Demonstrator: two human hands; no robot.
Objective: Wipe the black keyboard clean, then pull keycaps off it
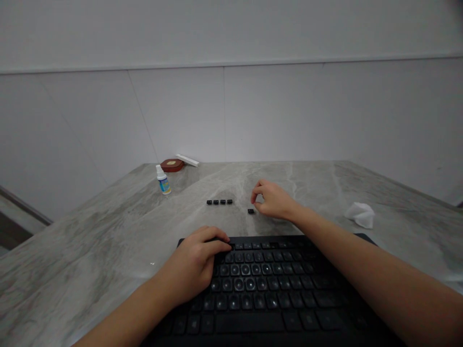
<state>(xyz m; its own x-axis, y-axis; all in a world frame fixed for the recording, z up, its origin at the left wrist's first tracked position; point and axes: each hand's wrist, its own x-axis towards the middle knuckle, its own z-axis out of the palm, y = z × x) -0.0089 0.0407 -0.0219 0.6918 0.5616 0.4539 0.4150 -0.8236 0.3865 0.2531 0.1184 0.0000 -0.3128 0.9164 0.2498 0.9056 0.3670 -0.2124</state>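
Observation:
A black keyboard (249, 323) lies in front of me at the table's near side. My left hand (197, 258) rests palm down over its upper left corner, two fingers stretched out onto the top row of keys. Past the keyboard's back edge, my right hand (271, 198) hovers over the table, thumb and forefinger brought together. Whether something small is between them I cannot make out. Just below those fingertips sits a single black keycap (251, 211). Left of it, several more black keycaps (219, 202) stand in a short row. The right forearm covers the keyboard's upper right part.
A white spray bottle (164, 181) with a blue and yellow label stands at the back left. Behind it are a dark red box (172, 166) and a white flat bar (188, 160). Crumpled white tissue (360, 215) lies to the right on the grey marbled table (108, 231).

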